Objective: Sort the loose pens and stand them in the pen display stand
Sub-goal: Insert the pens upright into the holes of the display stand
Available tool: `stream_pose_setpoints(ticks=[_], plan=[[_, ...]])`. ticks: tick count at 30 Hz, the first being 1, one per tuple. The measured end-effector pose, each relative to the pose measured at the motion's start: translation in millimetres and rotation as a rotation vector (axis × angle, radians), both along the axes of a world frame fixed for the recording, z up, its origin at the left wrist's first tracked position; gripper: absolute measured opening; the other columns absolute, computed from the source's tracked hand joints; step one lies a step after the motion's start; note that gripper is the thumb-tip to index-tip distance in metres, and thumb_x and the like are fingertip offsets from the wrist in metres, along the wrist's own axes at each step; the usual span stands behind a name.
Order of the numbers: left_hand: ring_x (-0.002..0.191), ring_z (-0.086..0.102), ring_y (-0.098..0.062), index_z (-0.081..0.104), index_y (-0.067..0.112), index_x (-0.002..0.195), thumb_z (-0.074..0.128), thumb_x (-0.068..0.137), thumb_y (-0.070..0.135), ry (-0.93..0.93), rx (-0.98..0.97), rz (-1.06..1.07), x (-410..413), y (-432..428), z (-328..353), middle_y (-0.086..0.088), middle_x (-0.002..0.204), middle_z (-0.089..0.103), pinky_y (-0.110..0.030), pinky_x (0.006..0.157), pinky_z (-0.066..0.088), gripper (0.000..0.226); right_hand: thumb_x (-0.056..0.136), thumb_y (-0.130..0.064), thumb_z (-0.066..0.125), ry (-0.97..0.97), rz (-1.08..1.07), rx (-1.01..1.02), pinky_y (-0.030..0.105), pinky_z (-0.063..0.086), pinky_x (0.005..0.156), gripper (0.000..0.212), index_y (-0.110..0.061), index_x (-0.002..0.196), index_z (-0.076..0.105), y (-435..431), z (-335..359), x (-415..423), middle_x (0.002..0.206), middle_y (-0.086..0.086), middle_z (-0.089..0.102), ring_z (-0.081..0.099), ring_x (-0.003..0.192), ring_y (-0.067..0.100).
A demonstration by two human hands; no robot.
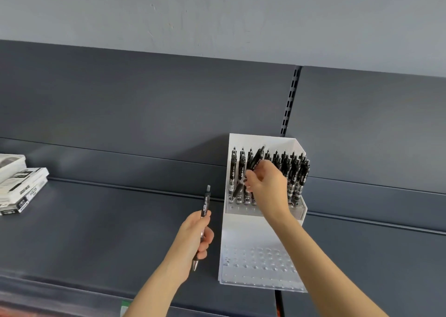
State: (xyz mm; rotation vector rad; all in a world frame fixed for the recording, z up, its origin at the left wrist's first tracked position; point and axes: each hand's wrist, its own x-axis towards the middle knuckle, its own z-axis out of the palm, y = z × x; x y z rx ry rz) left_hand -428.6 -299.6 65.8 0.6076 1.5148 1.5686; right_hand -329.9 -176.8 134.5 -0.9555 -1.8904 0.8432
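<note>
While the left hand grips a black pen upright beside the white display stand, the right hand pinches a tilted pen. It leans among standing pens in the upper tier.

Two hands work at one white pen display stand, which has two perforated tiers. Each hand holds one black pen: the left hand grips a single loose pen, and the right hand pinches one tilted pen. The standing pens on the upper tier number in the dozens, packed too tightly for an exact count. At least three boxes are stacked at far left, partly cut off.
</note>
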Motion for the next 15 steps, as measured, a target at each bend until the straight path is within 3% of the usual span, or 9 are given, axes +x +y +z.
stream_pose_setpoints(ticks=[2,5,8,15], plan=[[0.041,0.031,-0.009,0.045,0.008,0.103,0.039,0.098,0.016,0.022,0.011,0.007,-2,-2,-1,-0.003,0.056,0.052,-0.022,0.041,0.025,0.011,0.094,-0.014,0.051,-0.042,-0.013,0.052,0.026,0.044,0.066,0.016,-0.004,0.105,0.055,1,-1,-8,0.085,0.002,0.059,0.057,0.074,0.018],[0.044,0.033,-0.011,0.042,0.009,0.097,0.036,0.098,0.01,0.088,0.016,0.018,-5,-5,-1,-0.006,0.064,0.055,-0.022,0.044,0.028,0.006,0.095,-0.015,0.049,-0.179,-0.013,0.115,0.03,0.044,0.066,0.017,-0.001,0.102,0.053,1,-10,-18,0.085,0.007,0.061,0.055,0.074,0.021],[0.05,0.04,-0.012,0.046,0.012,0.101,0.038,0.098,0.011,0.186,0.009,0.018,-5,-7,-1,-0.005,0.074,0.058,-0.023,0.051,0.036,0.009,0.095,-0.019,0.047,-0.313,-0.017,0.147,0.033,0.044,0.064,0.018,-0.002,0.099,0.052,-1,-23,-25,0.087,0.015,0.065,0.056,0.072,0.026],[0.07,0.053,-0.015,0.055,0.012,0.097,0.05,0.093,0.008,0.214,0.045,0.077,-8,-7,-6,-0.007,0.081,0.053,-0.022,0.06,0.05,0.008,0.095,-0.024,0.047,-0.433,-0.066,0.14,0.039,0.052,0.074,0.023,-0.003,0.1,0.057,-1,-35,-30,0.091,0.013,0.067,0.062,0.083,0.03]])
